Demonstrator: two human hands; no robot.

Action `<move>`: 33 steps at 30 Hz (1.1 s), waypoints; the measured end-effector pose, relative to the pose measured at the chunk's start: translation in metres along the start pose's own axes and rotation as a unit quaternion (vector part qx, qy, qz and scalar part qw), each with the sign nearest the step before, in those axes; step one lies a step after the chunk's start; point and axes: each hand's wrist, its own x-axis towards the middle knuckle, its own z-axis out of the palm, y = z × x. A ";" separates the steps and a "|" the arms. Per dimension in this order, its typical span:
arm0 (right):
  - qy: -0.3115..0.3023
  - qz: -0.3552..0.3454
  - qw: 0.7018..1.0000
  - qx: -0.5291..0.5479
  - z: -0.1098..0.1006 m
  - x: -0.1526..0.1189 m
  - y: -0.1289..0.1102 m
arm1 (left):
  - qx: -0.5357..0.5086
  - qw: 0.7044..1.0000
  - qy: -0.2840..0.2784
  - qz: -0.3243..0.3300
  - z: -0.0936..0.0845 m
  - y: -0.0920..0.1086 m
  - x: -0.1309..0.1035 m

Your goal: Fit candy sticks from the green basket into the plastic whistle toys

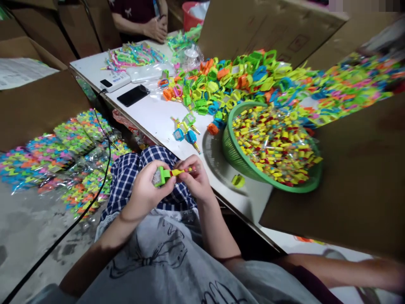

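Observation:
Above my lap, my left hand (150,183) grips a green plastic toy watch (162,175) with a clear face. My right hand (195,179) pinches a small yellow tube with red beads (181,172), which meets the watch's green end. Whether the two are joined, I cannot tell. On the table just beyond my hands lie a few watches with tubes attached, among them a blue one (191,137). A green basket (245,158) full of small yellow and red tubes stands to the right of my hands. One yellow-green piece (238,181) lies before it.
A heap of colourful watch pieces (202,90) spreads behind the basket. A phone (133,96) and a white power bank (115,81) lie near the table's left edge. Cardboard (348,181) stands at right. Bagged toys (76,143) cover the floor. Another person's hands (156,28) rest across the table.

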 end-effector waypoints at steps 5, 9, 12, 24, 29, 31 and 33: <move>0.152 0.002 0.987 -0.054 -0.053 0.017 0.028 | -0.043 0.998 0.019 -0.034 0.021 -0.058 0.015; 0.205 0.031 0.951 -0.229 -0.103 0.031 0.044 | 0.027 0.999 0.002 -0.033 0.039 -0.100 0.017; 0.127 0.050 0.918 -0.373 -0.120 0.025 0.029 | 0.174 0.984 -0.023 0.011 0.049 -0.114 0.010; 0.212 0.356 0.612 -0.674 -0.216 0.040 -0.076 | 0.281 0.952 -0.021 0.118 0.056 -0.129 -0.002; 0.231 0.355 0.626 -0.655 -0.216 0.046 -0.062 | 0.264 0.956 -0.021 0.124 0.055 -0.133 -0.004; 0.252 0.335 0.640 -0.644 -0.215 0.046 -0.063 | 0.265 0.956 -0.022 0.127 0.054 -0.134 -0.004; 0.288 0.297 0.658 -0.629 -0.214 0.047 -0.066 | 0.268 0.954 -0.021 0.132 0.054 -0.134 -0.004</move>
